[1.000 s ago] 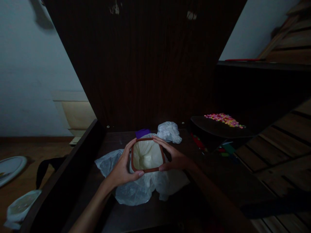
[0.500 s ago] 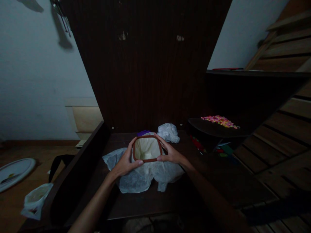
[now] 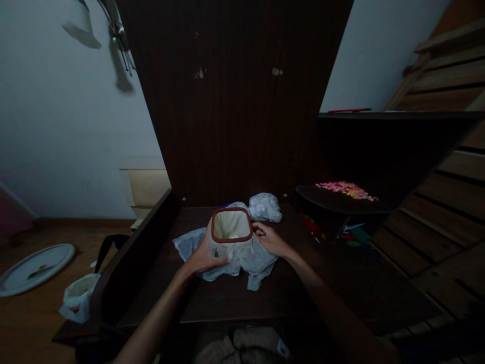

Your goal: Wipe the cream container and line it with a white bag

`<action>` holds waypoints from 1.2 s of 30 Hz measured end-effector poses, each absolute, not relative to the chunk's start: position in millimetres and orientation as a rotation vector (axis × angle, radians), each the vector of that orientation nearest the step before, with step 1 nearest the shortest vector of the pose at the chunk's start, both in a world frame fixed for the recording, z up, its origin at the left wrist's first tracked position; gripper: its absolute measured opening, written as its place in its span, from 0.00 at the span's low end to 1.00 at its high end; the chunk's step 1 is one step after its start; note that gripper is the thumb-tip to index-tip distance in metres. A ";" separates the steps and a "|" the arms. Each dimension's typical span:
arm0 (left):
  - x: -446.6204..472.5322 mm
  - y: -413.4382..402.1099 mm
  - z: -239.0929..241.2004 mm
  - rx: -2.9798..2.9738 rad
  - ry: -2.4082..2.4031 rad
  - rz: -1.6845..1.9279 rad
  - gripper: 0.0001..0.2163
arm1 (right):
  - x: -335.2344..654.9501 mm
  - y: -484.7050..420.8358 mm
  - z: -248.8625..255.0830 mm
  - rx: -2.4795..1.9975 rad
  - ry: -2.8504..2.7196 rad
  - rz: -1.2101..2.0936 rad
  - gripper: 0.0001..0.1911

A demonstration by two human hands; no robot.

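A small squarish bin with a brown rim stands on the dark desk, its mouth tilted towards me. It is lined with a thin whitish plastic bag, whose loose edges spread around the outside. My left hand is wrapped round the bin's left side, thumb across the front over the bag. On the right, my right hand has its fingers curled in against the bag just under the rim; they look closed on the plastic. A crumpled white plastic bag lies behind the bin.
Pink and yellow bits lie on a curved shelf at right. A raised side board borders the desk on the left. A white bag-lined container and a round white lid-like object are at lower left.
My right hand has come off the rim and moved down onto the bag at the right side. My left hand has slid lower around the bin. The view has shifted slightly.
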State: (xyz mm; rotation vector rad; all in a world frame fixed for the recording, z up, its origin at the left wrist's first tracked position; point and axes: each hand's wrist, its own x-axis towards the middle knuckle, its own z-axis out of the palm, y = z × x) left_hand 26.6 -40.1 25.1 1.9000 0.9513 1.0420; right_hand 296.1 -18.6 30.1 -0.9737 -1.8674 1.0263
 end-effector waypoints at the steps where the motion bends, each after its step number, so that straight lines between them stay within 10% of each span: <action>1: 28.4 -39.1 23.4 1.895 0.940 1.031 0.58 | 291.2 -19.3 26.3 -0.986 -1.846 1.002 0.19; 11: 23.9 -29.3 3.5 1.875 0.965 0.965 0.52 | 277.9 -23.6 17.7 -1.122 -1.715 0.720 0.04; 16: -11.4 -29.9 4.2 2.071 1.147 0.850 0.47 | 292.4 -46.0 34.0 -1.150 -1.741 0.675 0.18; 19: -29.3 -31.7 15.0 2.221 1.264 0.797 0.31 | 294.4 -62.7 40.3 -1.243 -2.049 0.586 0.31; 23: -41.4 -33.1 27.8 2.305 1.241 0.776 0.06 | 296.9 -62.8 38.9 -1.340 -2.186 0.474 0.05; 36: -9.7 -4.7 24.4 1.146 0.847 1.274 0.24 | 275.9 -12.2 25.5 -0.898 -1.022 1.156 0.20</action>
